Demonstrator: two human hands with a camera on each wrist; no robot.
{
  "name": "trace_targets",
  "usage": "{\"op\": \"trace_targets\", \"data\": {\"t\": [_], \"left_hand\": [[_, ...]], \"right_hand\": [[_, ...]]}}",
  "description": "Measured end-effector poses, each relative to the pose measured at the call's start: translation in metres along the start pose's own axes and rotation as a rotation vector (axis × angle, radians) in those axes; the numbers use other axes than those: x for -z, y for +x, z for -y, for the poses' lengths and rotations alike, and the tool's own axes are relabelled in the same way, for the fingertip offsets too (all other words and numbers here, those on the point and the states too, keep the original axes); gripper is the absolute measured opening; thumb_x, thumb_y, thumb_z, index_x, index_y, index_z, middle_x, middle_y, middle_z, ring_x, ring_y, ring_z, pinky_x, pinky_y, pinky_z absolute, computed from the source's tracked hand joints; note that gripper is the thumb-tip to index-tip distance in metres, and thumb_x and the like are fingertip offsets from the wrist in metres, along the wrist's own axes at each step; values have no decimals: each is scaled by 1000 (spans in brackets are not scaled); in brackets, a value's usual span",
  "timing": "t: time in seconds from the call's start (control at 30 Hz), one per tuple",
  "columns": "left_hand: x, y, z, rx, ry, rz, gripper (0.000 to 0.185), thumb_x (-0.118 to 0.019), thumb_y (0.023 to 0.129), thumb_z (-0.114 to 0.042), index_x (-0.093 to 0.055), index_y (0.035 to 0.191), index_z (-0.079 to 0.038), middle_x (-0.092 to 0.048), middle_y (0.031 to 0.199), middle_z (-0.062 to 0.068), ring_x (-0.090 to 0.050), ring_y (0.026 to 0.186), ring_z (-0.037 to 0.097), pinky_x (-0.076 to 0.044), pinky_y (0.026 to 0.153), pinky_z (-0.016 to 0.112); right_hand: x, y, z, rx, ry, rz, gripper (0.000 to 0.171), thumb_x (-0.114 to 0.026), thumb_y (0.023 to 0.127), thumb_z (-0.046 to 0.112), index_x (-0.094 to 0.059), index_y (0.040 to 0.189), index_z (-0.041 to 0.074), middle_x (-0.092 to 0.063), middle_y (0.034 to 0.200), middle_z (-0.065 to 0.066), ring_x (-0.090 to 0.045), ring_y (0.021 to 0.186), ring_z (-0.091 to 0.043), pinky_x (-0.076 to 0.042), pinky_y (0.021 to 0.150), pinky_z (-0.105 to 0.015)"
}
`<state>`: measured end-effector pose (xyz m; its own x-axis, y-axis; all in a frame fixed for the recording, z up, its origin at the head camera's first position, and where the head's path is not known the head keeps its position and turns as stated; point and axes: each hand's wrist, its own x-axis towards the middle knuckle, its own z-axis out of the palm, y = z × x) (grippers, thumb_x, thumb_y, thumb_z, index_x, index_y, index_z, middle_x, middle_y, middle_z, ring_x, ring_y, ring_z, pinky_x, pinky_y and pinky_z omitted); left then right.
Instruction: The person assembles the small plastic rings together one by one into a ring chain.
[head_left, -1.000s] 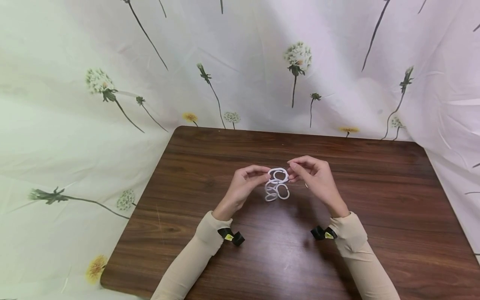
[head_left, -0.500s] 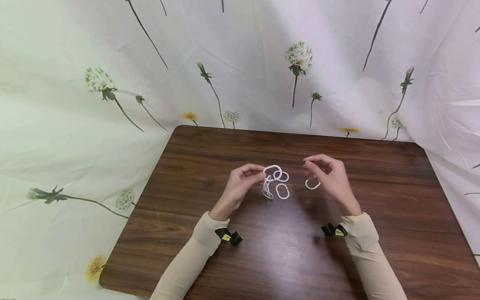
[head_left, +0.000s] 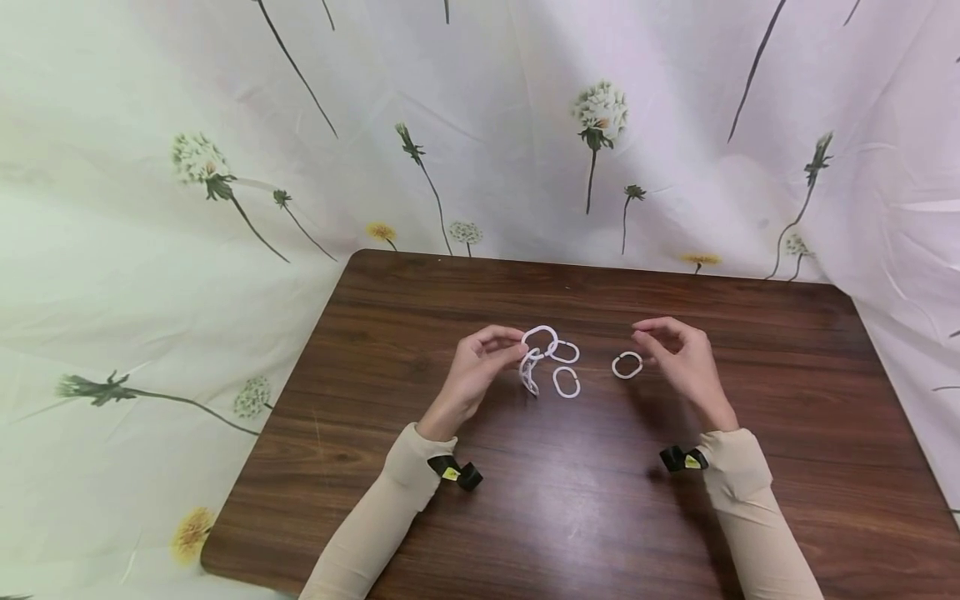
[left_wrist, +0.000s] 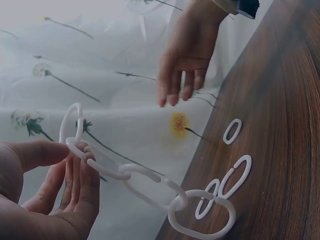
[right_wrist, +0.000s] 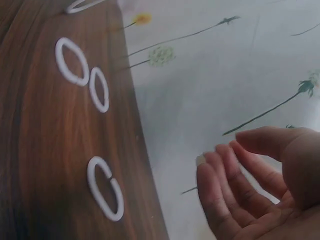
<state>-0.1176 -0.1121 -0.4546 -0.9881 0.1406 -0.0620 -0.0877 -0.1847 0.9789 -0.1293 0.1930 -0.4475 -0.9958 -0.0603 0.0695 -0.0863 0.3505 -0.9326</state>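
My left hand pinches a chain of white plastic C-shaped links between thumb and fingertips. Several joined links hang from the fingers, seen clearly in the left wrist view. Under and beside the chain, two loose white links lie on the tabletop, one of them nearer me. My right hand hovers above the table to the right, fingers loosely bent and holding nothing. Just left of its fingertips, apart from them, another loose link lies flat, its gap visible.
A dark brown wood-grain table with rounded corners lies under both hands. Behind it and at its left hangs a pale cloth printed with dandelions. Each wrist wears a black camera band.
My right hand has moved right, away from the chain, and let go of a link, which now lies on the table. My left hand shifted slightly left with the chain.
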Motion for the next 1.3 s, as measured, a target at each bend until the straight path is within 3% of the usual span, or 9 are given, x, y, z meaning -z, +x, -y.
{"op": "trace_targets", "data": {"t": [0.23, 0.57, 0.8, 0.93, 1.07, 1.3], "left_hand": [[1, 0, -1, -6, -15, -5, 23, -69, 86, 1, -64, 108, 4, -70, 88, -3, -65, 83, 8, -56, 76, 23], [0, 0, -2, -1, 5, -13, 19, -68, 88, 1, -64, 106, 2, -70, 87, -4, -65, 82, 11, -56, 88, 45], [0, 1, -2, -2, -25, -8, 21, -68, 88, 1, -62, 107, 5, -69, 85, -3, -65, 79, 9, -58, 75, 24], [0, 0, -2, 0, -38, -10, 20, -70, 87, -2, -63, 105, 2, -69, 86, -1, -65, 78, 10, -58, 77, 27], [1, -1, -2, -1, -32, -16, 20, -73, 86, -5, -63, 103, -1, -69, 88, 1, -66, 79, 11, -57, 82, 35], [2, 0, -3, 4, -48, -13, 20, -73, 86, -6, -63, 102, -3, -69, 89, 1, -66, 81, 10, -56, 81, 29]], "right_hand": [[0, 7, -42, -9, -77, 13, 35, -73, 90, 21, -65, 117, 0, -70, 104, -22, -71, 79, -4, -63, 67, -33], [-1, 6, -62, -46, -53, 13, 43, -77, 86, 20, -63, 120, -1, -66, 114, -27, -68, 77, 3, -63, 65, -35], [-3, 4, -74, -68, -151, -25, 44, -79, 84, 24, -64, 120, 3, -70, 115, -21, -64, 82, 5, -59, 64, -18], [-5, 3, -78, -72, -212, -42, 47, -81, 82, 26, -64, 121, 4, -70, 116, -19, -68, 89, -10, -51, 67, -7], [-7, 2, -80, -66, -223, -39, 50, -82, 81, 25, -62, 122, 4, -69, 116, -19, -69, 97, -26, -48, 70, -3], [-10, 3, -81, -51, -233, -50, 51, -83, 80, 22, -62, 122, 3, -69, 115, -19, -68, 98, -32, -45, 71, -1]]}}
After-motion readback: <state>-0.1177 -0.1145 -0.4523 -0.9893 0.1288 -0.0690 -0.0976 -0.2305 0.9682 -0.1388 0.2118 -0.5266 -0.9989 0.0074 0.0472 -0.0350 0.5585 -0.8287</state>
